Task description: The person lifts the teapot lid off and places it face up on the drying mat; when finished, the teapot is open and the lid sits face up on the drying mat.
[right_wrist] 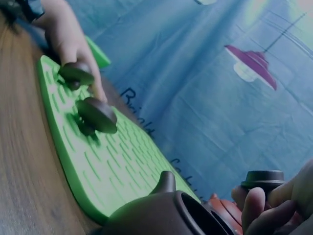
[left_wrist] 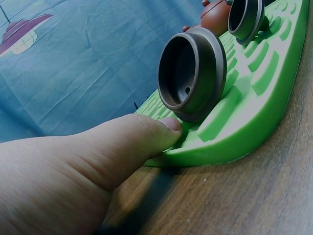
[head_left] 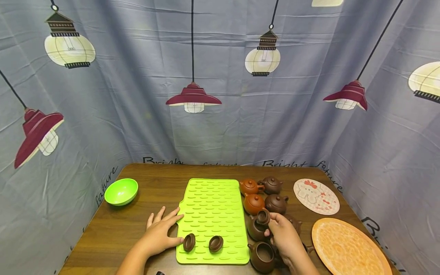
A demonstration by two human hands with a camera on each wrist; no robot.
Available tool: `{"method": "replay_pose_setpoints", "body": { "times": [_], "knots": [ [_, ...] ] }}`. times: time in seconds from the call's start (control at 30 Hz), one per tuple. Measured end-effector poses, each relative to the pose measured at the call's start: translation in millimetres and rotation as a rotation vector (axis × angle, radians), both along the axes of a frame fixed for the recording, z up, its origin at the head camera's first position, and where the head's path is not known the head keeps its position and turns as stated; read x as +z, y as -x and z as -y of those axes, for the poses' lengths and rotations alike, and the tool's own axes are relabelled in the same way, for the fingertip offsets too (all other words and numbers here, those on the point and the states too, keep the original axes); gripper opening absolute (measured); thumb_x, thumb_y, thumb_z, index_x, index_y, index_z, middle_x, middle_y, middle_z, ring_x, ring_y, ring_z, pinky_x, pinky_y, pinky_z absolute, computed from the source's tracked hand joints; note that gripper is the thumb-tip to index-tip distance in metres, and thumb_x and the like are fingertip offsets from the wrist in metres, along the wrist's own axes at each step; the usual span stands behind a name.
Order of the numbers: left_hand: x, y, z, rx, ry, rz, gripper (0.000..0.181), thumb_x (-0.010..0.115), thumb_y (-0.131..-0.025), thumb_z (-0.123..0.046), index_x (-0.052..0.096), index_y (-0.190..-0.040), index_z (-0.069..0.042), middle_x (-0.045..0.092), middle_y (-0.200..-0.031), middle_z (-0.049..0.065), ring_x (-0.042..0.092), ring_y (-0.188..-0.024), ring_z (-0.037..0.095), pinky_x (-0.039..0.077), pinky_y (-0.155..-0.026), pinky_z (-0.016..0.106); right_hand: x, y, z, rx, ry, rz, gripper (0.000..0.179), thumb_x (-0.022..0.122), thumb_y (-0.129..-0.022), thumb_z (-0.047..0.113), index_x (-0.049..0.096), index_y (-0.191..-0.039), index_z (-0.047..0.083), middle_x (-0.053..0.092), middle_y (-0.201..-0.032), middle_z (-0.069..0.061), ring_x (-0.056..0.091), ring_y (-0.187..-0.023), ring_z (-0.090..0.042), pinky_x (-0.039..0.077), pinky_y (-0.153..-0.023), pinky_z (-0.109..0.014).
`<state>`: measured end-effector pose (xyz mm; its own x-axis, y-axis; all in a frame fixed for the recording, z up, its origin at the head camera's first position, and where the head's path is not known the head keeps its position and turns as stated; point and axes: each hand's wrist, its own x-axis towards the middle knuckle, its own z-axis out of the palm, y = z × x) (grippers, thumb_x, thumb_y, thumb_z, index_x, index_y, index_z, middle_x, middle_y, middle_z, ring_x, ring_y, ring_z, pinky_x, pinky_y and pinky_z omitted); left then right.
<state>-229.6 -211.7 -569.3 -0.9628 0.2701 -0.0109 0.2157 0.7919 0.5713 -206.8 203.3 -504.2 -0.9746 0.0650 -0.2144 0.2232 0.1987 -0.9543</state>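
Observation:
My right hand point(head_left: 286, 236) pinches a dark brown teapot lid point(head_left: 263, 217), its hollow side showing, above the teapots at the mat's right. Below it stands a brown teapot point(head_left: 255, 230), partly hidden. Nearer the front, another brown teapot point(head_left: 262, 258) has its mouth uncovered. Two more lids, a left one point(head_left: 189, 243) and a right one point(head_left: 215, 244), lie on the green mat point(head_left: 213, 214), tipped on their knobs. My left hand point(head_left: 156, 233) rests with fingers spread at the mat's left edge. In the left wrist view, its thumb point(left_wrist: 142, 132) lies close beside the nearer lid point(left_wrist: 188, 73).
Two orange teapots point(head_left: 254, 204) and several dark ones point(head_left: 276, 203) stand with lids on behind the right hand. A green bowl point(head_left: 121, 191) sits at the back left. On the right lie an oval rabbit-print mat point(head_left: 316, 196) and a round orange-brown mat point(head_left: 350, 248).

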Motion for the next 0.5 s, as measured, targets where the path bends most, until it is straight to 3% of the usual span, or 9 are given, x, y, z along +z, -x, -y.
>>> {"method": "replay_pose_setpoints", "body": {
  "times": [0.27, 0.5],
  "knots": [
    [1.6, -0.6, 0.0, 0.000, 0.002, 0.004, 0.081, 0.083, -0.082, -0.059, 0.057, -0.153, -0.029, 0.036, -0.170, -0.006, 0.009, -0.160, 0.048, -0.008, -0.119, 0.076, 1.9, 0.0, 6.6, 0.010, 0.226, 0.061, 0.030, 0.040, -0.113, 0.015, 0.055, -0.132, -0.002, 0.066, -0.109, -0.009, 0.050, -0.069, -0.007, 0.035, -0.050, -0.014],
    [2.5, -1.3, 0.3, -0.002, -0.004, 0.005, 0.081, 0.083, -0.082, -0.058, 0.057, -0.152, -0.029, 0.037, -0.169, -0.004, 0.009, -0.160, 0.049, -0.008, -0.119, 0.076, 2.5, -0.6, 9.1, 0.046, 0.274, 0.074, 0.032, 0.038, -0.113, 0.014, 0.053, -0.136, -0.002, 0.066, -0.107, -0.008, 0.050, -0.069, -0.004, 0.035, -0.049, -0.012]
  ]
}}
